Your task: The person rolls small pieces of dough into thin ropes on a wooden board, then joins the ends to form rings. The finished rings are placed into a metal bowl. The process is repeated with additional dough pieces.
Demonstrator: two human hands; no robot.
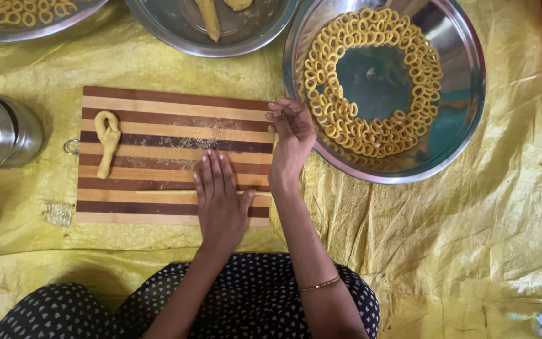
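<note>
A striped wooden cutting board (158,119) lies on a yellow sheet. My left hand (221,198) rests flat, fingers together, on a thin dough rope (164,192) that runs along the board's near side. My right hand (293,138) is at the board's right edge beside a steel plate (465,107). Its fingertips are curled and pinched together on what looks like a small dough piece (283,113), mostly hidden. Several dough rings (327,107) lie in a circle inside the plate. A thick twisted dough lump (106,141) sits on the board's left end.
A steel bowl (177,28) with dough pieces stands behind the board, and another plate of rings (26,16) is at the far left. A steel container (1,129) lies left of the board. The yellow sheet (472,238) is crumpled on the right.
</note>
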